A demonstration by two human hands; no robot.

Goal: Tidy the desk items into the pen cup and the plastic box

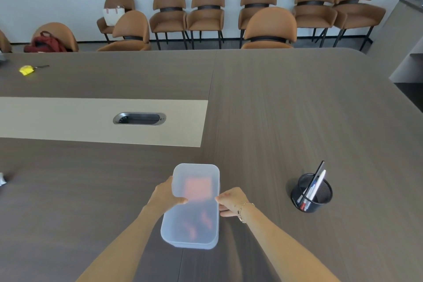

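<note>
Left hand and right hand grip opposite long sides of one translucent plastic box, thumbs over its lid; the box sits near the front edge of the tabletop, though whether it rests there or is slightly raised cannot be told. Through the frosted lid show an orange-red block and some dark and red shapes, too blurred to count. Risks, as judged: if the lid is not seated all round, the thumbs' pressure could spring a corner; a tilt would shift the loose contents; a sideways slide could carry the box off the near edge. One black mesh pen cup stands well apart to the right, holding about three pens, possibly more lower down. One yellow item with a dark strap lies far left, outside both containers, so the tidying may be unfinished. One oval cable port; about ten brown chairs.
</note>
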